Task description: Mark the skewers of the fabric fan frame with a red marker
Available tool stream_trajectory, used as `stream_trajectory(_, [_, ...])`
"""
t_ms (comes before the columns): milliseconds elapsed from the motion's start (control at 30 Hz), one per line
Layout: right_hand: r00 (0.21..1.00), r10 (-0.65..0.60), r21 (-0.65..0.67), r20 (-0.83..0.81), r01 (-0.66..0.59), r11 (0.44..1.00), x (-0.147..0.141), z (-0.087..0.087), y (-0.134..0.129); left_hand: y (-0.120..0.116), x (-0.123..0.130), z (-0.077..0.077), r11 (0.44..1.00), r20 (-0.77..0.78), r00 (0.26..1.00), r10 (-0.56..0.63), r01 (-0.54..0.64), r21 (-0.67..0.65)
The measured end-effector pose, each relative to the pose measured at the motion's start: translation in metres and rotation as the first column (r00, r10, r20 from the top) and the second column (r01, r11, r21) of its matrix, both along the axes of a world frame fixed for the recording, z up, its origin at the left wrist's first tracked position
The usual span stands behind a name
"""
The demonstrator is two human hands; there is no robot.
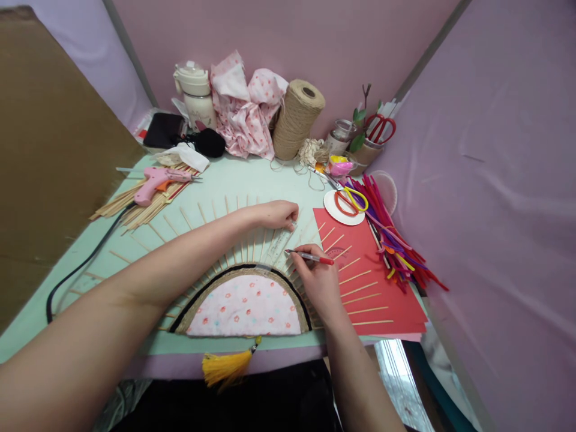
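Observation:
A half-round fan piece [247, 305] of flowered pink cloth, edged with twine and a black band, lies at the table's front. Thin wooden sticks [360, 292] spread out from its curved edge. Across the upper right sticks lies a clear ruler [279, 245]. My left hand [279, 214] is closed at the ruler's far end, fingers pressed down on it. In my right hand [317, 279] is a pen with a red barrel [318, 258], its tip beside the ruler. A yellow tassel [227, 367] hangs at the front edge.
Left, a pink glue gun [155, 183] rests on a pile of sticks [121, 201]. At the back stand a bottle [197, 99], crumpled cloth [247, 120] and a twine spool [297, 120]. Scissors [355, 200], pipe cleaners [400, 240] and red paper [396, 306] lie right.

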State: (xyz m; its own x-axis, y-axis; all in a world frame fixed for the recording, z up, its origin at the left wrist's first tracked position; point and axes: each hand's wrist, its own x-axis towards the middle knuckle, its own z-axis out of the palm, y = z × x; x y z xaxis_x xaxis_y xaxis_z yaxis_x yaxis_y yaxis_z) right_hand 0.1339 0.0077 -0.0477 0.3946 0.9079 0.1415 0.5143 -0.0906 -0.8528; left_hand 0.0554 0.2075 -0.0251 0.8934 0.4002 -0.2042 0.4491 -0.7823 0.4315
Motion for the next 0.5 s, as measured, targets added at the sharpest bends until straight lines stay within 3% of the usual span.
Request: stream_trajectory(500, [1.000, -0.021, 0.010, -0.006, 0.021, 1.000, 0.0004, 0.0003, -0.0014, 0.0046, -0.0037, 0.0059, 0.999, 0.019, 1.000, 0.015, -0.014, -0.036])
